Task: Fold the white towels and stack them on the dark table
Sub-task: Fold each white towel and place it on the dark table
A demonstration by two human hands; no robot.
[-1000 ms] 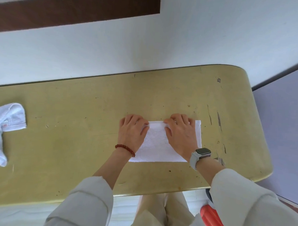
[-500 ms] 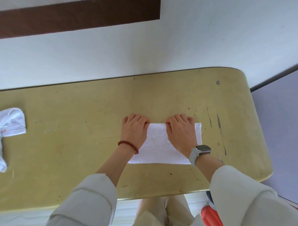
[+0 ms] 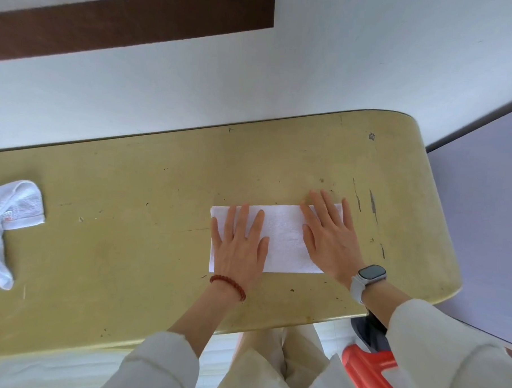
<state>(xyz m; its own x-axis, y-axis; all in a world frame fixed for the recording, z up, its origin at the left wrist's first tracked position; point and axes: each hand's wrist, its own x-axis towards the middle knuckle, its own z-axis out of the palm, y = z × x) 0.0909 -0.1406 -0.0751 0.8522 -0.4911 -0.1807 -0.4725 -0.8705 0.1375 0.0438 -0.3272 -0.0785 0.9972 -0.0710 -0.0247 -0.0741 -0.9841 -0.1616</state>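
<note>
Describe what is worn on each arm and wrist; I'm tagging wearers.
Both arms wear loose cream sleeves pushed up the forearm. The left hand has a red bead bracelet at the wrist; the right hand has a dark-faced smartwatch on a white strap.

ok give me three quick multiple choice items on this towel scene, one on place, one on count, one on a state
1. Where does the crumpled towel lie on the table?
A. at its far left
B. under the right hand
C. on the folded towel

2. How many white towels are in view?
A. one
B. two
C. four

3. How do the hands meet the folded towel?
A. pinching a corner
B. lifting it off the table
C. pressing it flat with straight fingers

Answers:
1 A: it sits near the left edge, apart from the hands.
2 B: one folded, one crumpled.
3 C: the left hand and the right hand lie palm down with fingers spread on it.
</note>
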